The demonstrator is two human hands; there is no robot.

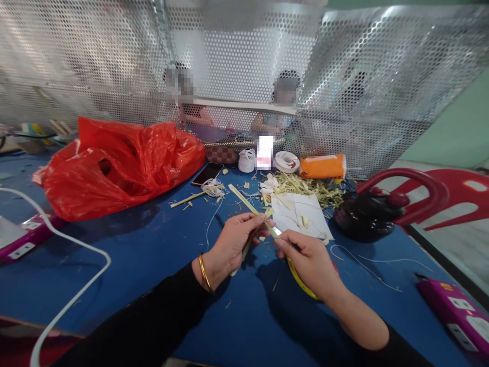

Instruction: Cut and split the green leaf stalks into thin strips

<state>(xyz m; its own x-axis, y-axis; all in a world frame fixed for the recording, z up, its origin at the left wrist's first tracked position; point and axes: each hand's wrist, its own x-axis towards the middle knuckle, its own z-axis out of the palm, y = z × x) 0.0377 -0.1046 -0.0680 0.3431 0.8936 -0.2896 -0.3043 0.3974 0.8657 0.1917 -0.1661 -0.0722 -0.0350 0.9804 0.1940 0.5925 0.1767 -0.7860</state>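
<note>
My left hand (231,244) is closed in a pinch on a long pale green leaf strip (244,200) that runs up and away to the left. My right hand (307,260) is closed round yellow-handled scissors (300,280), whose blade meets the strip between the two hands. Both hands hover just above the blue table (153,244). A gold bangle (204,271) circles my left wrist.
A red plastic bag (118,163) lies at left. A phone (207,173), tape rolls (286,161), an orange packet (323,166), white paper (301,214) and leaf scraps (305,186) lie behind. A dark kettle (367,211) stands right. Purple power strips (454,311) and a white cable (76,244) flank me. Two people sit behind the mesh screen (362,76).
</note>
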